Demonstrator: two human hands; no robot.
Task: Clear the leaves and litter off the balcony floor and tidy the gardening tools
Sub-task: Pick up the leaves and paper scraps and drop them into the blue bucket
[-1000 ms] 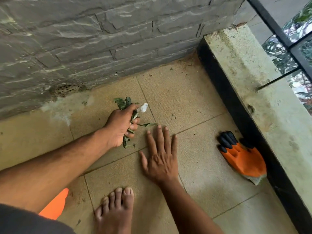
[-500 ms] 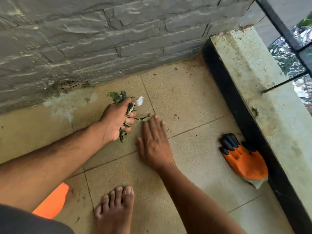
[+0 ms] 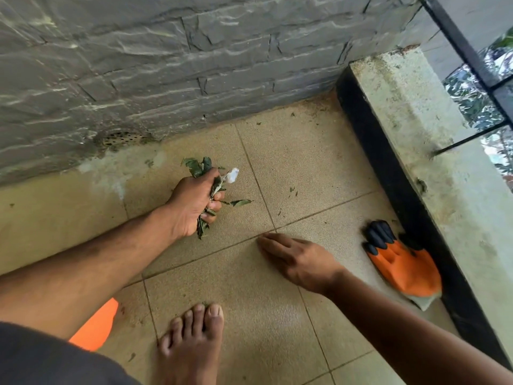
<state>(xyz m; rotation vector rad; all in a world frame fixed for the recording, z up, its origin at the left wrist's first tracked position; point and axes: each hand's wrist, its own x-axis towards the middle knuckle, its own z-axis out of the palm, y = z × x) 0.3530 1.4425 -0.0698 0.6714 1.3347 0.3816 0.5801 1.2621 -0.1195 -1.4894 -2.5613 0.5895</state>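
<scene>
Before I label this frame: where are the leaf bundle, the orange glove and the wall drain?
leaf bundle (image 3: 200, 167), head view, on the top leaves.
orange glove (image 3: 406, 269), head view, on the palm.
wall drain (image 3: 120, 137), head view, on the perforated grille.

This was the corner of a home balcony, seen from above. The floor (image 3: 291, 168) was laid in beige, rough-textured tiles with dirt along the grout lines and small leaf scraps (image 3: 293, 189) scattered on it. At the far side rose a wall of grey split-stone cladding (image 3: 194, 56), with a perforated drain opening (image 3: 119, 137) at its foot. Along the right ran a low, weather-stained parapet (image 3: 433, 173) with a black face, topped by a black metal railing (image 3: 472, 51); foliage showed beyond it. An orange gardening glove (image 3: 402, 262) lay on the tiles against the parapet.
</scene>
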